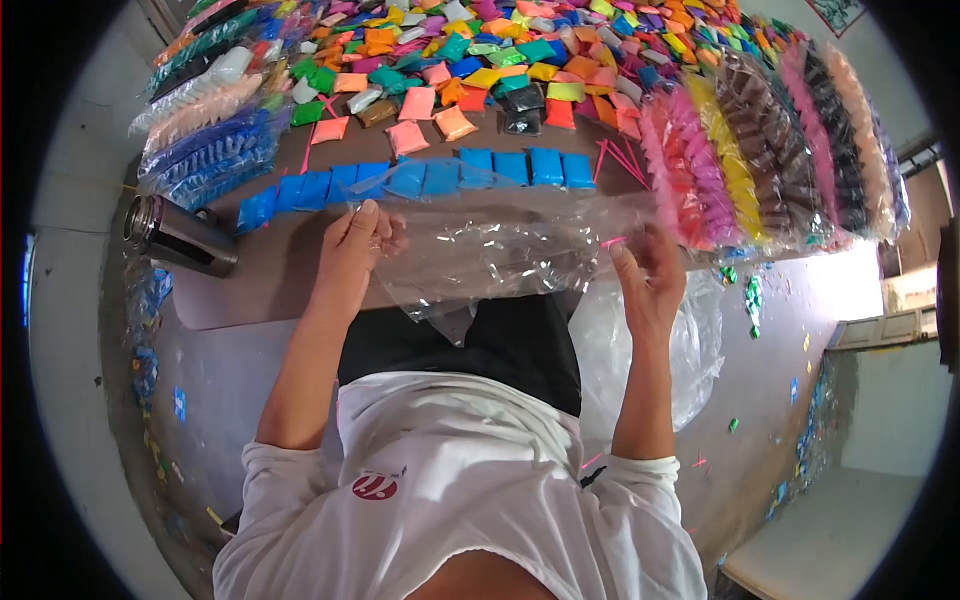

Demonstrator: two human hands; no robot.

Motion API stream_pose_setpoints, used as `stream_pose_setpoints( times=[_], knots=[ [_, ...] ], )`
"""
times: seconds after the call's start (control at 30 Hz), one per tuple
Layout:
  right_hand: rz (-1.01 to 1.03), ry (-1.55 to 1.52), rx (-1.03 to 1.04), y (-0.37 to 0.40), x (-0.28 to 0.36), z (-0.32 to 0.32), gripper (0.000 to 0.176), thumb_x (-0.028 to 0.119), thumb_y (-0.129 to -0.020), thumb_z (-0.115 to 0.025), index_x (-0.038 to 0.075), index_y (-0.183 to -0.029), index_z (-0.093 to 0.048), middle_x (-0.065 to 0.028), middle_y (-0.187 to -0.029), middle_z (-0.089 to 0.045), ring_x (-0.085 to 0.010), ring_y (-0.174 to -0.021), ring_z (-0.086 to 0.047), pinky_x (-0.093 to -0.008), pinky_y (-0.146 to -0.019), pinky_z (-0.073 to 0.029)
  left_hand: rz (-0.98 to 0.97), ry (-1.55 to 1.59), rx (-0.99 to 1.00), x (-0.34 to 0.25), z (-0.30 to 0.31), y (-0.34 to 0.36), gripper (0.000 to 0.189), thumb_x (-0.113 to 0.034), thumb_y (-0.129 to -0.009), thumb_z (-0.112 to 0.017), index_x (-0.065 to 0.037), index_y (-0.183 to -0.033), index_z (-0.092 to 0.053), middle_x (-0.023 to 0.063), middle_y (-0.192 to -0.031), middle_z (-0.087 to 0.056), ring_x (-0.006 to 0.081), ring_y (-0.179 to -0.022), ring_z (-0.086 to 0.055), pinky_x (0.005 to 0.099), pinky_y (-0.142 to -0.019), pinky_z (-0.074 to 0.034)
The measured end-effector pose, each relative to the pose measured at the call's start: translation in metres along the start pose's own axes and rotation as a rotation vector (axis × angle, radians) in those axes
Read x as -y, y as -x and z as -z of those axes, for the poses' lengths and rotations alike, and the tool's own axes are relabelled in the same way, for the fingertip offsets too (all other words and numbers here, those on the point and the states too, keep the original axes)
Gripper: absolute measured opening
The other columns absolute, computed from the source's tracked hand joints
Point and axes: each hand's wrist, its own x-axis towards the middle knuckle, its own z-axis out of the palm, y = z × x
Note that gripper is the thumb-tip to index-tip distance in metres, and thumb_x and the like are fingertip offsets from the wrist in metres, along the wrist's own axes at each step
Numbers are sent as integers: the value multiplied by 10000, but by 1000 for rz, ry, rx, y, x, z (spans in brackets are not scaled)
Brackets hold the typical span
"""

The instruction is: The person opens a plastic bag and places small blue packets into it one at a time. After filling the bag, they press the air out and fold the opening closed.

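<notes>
Clear plastic bag [500, 260] is btwn the two hands, over the near part of the tabletop [215, 305], its upper part across some of the blue packets [440, 178] and its lower tip hanging past the near edge. To handle it well, prob. best w/ light thumb-side pinches on the film, both sides kept level, w/ just enough tension to flatten the creases; too hard a pull could stretch or split it, and a low sweep might nudge the row. L hand [352, 250]: fingers curled in, thumb against them, looks like a pinch on the bag's L edge, so nearly no gap. R hand [650, 280]: fingers half-bent, thumb a bit apart, at the bag's R end; a pink twist tie [612, 242] shows at the thumb tip, but can't tell if tie or film is truly gripped. Further out: loose pink ties [625, 165] R of the row, multicolored packets [420, 103] heaped beyond, bagged bundles at L [215, 150] and more bagged bundles at R [770, 150], plus a metal flask [185, 238], tilted, at the L side. Below the edge, near the R forearm: crumpled clear plastic [695, 345].
</notes>
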Motion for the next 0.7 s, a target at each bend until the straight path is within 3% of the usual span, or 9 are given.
stream_pose_setpoints(
  times=[0.07, 0.1, 0.2, 0.23, 0.33, 0.43, 0.53, 0.63, 0.7],
  knots=[
    [204, 290, -167, -3, 16, -5, 420, 150, -768, -786, 19, -1110, -582, -121, -1027, -629, -217, -930, -600, -336, -816, -468, -26, -24, -12, -3, -4, -4, 374, -341, -1011, -478, -65, -763, -525, 89, -874, -612, 175, -808, -597, 316, -757, -478],
    [280, 303, -189, -4, 14, -5, 510, 142, -715, -813, 19, -1146, -569, -157, -1101, -610, -290, -1013, -585, -392, -868, -456, -52, -27, -10, -3, -8, -6, 381, -346, -1012, -473, -62, -763, -525, 89, -873, -612, 169, -797, -593, 311, -752, -474],
    [637, 439, -199, -10, 22, -7, 513, 132, -703, -814, 17, -1142, -574, -159, -1102, -618, -314, -1012, -591, -414, -880, -459, -127, -159, 44, -4, -9, -12, 399, -356, -1017, -459, -53, -766, -525, 92, -884, -617, 152, -776, -576, 300, -731, -460],
    [677, 388, -51, -10, 28, -10, 536, 184, -693, -824, 23, -1140, -576, -156, -1117, -618, -325, -1015, -589, -420, -888, -454, -150, -225, 69, -4, -9, -13, 404, -358, -1018, -455, -50, -767, -526, 93, -890, -619, 146, -771, -570, 296, -724, -455],
    [703, 360, 334, -19, 59, -34, 538, 238, -698, -819, 25, -1132, -582, -154, -1131, -619, -327, -1040, -582, -431, -912, -440, -167, -170, 115, -9, -22, -12, 397, -344, -1015, -468, -17, -819, -579, 64, -845, -617, 137, -744, -569, 273, -684, -456],
    [704, 288, 504, -26, 75, -69, 552, 276, -691, -815, 38, -1136, -591, -146, -1147, -621, -323, -1072, -571, -435, -924, -424, -164, -169, 97, -15, -31, -9, 399, -339, -1016, -468, -11, -830, -598, 66, -853, -624, 133, -735, -567, 271, -686, -457],
    [652, 250, 630, -31, 64, -97, 503, 300, -684, -815, 46, -1075, -624, -130, -1112, -623, -335, -1052, -562, -439, -906, -430, -266, -186, 152, -13, -26, -12, 397, -328, -1017, -467, -6, -831, -607, 73, -851, -632, 131, -739, -574, 272, -678, -459],
    [592, 347, 734, -33, 68, -104, 446, 276, -672, -805, 52, -1014, -627, -102, -1009, -621, -318, -967, -575, -427, -860, -440, -181, -203, 125, -18, -24, -6, 397, -321, -1017, -463, -14, -805, -599, 71, -817, -632, 125, -743, -574, 270, -698, -454],
    [685, 346, 643, -29, 66, -107, 396, 243, -666, -795, 60, -972, -622, -80, -949, -605, -299, -922, -575, -422, -834, -444, -223, -206, 98, -19, -19, -7, 402, -323, -1017, -459, -20, -791, -595, 67, -792, -629, 122, -753, -568, 271, -708, -445]
  ],
)
